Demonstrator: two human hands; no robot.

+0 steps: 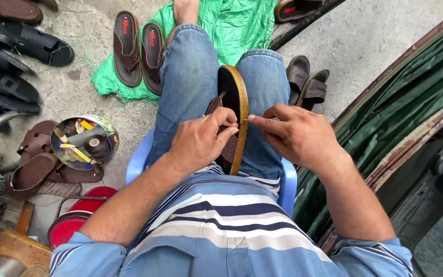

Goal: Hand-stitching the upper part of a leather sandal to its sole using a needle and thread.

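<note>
Brown leather sandal with a tan sole edge stands on its side between the knees of a seated person in blue jeans, held there by both hands. The left hand is curled closed around the sandal's strap and near end, thumb and fingers pinched at the sole rim. The right hand is closed too, forefinger and thumb nipping something very thin at the rim, probably a needle or thread, too small to tell which. The person sits on a pale blue plastic stool over a concrete floor.

To the left on the floor sits a round tin of thread spools and small tools, among loose brown sandals. Farther away, a brown pair of flip-flops lies on a green plastic sheet, and black sandals are piled at the far left. Another brown pair rests to the right, beside a dark green tarpaulin.

Risks, as a judgement: the fingertips meet right at the stitching point, so a slipping needle could prick the left thumb; the sandal is only wedged between the thighs and could twist under a hard pull, tearing the rim or snapping the thread
</note>
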